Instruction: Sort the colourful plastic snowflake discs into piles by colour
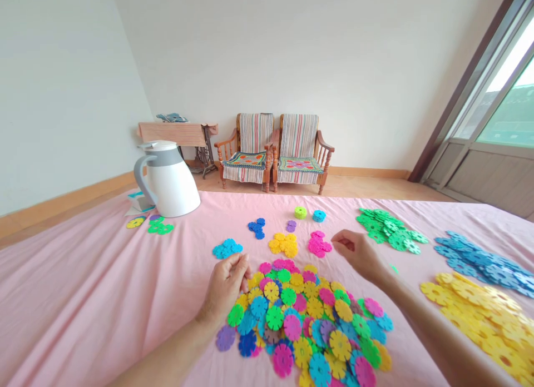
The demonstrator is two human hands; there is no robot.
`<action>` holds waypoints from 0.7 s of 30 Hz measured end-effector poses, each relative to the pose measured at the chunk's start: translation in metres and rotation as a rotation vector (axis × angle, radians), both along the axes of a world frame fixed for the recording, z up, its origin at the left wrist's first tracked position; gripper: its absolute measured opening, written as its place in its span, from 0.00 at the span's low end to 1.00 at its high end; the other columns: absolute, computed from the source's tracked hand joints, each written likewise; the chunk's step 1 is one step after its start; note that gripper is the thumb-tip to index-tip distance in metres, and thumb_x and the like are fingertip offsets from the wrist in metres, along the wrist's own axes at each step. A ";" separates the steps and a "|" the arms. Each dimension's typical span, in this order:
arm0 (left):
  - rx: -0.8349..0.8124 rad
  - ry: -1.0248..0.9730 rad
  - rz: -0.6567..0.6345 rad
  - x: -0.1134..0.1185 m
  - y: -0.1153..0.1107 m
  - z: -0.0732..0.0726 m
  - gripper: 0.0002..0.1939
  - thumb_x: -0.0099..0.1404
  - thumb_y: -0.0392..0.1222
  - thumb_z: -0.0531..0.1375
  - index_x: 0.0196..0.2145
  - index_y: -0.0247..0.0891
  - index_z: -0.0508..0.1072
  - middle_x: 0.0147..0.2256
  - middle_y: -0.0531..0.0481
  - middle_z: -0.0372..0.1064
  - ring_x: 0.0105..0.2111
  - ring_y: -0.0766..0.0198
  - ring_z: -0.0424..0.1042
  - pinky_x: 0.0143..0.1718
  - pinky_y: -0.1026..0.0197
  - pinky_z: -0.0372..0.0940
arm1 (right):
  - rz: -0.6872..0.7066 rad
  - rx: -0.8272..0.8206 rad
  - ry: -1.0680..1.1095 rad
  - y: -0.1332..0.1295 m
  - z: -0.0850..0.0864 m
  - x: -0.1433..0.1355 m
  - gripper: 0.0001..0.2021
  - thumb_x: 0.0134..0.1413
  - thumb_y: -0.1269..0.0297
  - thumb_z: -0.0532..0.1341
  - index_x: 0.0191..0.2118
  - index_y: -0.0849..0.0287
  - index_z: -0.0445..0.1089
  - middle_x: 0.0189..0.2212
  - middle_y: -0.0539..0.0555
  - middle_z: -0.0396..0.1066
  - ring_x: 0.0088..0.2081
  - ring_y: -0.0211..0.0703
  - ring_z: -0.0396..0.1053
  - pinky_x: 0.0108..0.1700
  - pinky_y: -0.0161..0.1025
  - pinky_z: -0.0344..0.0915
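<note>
My left hand [228, 278] is closed, thumb against the curled fingers, over the left edge of a mixed heap of notched plastic discs [308, 320]. Whatever it may hold is hidden. A small light-blue disc pile [227, 248] lies just beyond it. My right hand [356, 252] hovers with fingertips pinched together, right beside a small pink disc pile [319, 246]; nothing between the fingers can be made out. Further small groups stand behind the heap: yellow discs [283, 244], dark-blue discs [257, 228], purple discs [291, 226], a lime stack [300, 212] and a blue stack [319, 216].
Larger piles of green [387, 228], blue [484, 259] and yellow pieces [484, 320] lie on the right. A white jug [171, 184] stands back left on the pink cloth [104, 298], with green pieces [160, 227] by it. Two chairs [298, 148] are beyond.
</note>
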State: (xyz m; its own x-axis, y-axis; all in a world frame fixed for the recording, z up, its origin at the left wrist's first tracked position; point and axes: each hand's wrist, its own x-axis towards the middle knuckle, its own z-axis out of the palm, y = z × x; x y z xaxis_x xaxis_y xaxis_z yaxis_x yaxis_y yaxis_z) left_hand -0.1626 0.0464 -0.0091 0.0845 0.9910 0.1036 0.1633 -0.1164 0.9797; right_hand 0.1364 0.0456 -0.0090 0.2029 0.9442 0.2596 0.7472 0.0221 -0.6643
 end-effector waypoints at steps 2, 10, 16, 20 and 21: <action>0.007 0.005 0.000 0.000 0.000 -0.001 0.17 0.60 0.51 0.54 0.20 0.37 0.64 0.13 0.57 0.60 0.14 0.71 0.59 0.15 0.70 0.53 | 0.183 -0.001 -0.079 -0.005 0.007 -0.028 0.06 0.49 0.67 0.57 0.29 0.57 0.71 0.26 0.50 0.73 0.28 0.39 0.69 0.32 0.34 0.62; 0.005 0.023 -0.008 -0.002 0.001 -0.002 0.19 0.61 0.53 0.54 0.20 0.37 0.64 0.12 0.58 0.59 0.12 0.71 0.58 0.14 0.70 0.53 | 0.627 0.051 -0.449 -0.005 0.013 -0.100 0.14 0.54 0.78 0.53 0.41 0.58 0.71 0.38 0.57 0.71 0.43 0.43 0.64 0.44 0.39 0.58; 0.000 0.013 -0.008 -0.002 0.001 -0.002 0.19 0.60 0.54 0.55 0.20 0.37 0.65 0.13 0.57 0.60 0.13 0.70 0.60 0.15 0.69 0.53 | 0.561 0.052 -0.578 -0.005 0.004 -0.104 0.10 0.55 0.76 0.53 0.34 0.60 0.71 0.32 0.55 0.69 0.38 0.43 0.62 0.40 0.38 0.57; -0.007 0.017 -0.002 -0.002 0.001 -0.001 0.19 0.60 0.54 0.55 0.20 0.37 0.65 0.12 0.57 0.60 0.13 0.70 0.59 0.14 0.69 0.53 | 0.547 0.100 -0.511 -0.016 0.005 -0.103 0.11 0.59 0.73 0.53 0.33 0.59 0.73 0.29 0.54 0.69 0.36 0.41 0.63 0.37 0.36 0.57; -0.007 0.017 -0.001 -0.002 0.001 -0.001 0.19 0.60 0.54 0.55 0.20 0.37 0.65 0.12 0.57 0.60 0.13 0.70 0.59 0.14 0.69 0.53 | 0.545 0.112 -0.482 -0.019 0.006 -0.102 0.12 0.59 0.72 0.53 0.32 0.59 0.73 0.29 0.54 0.69 0.36 0.41 0.63 0.36 0.36 0.57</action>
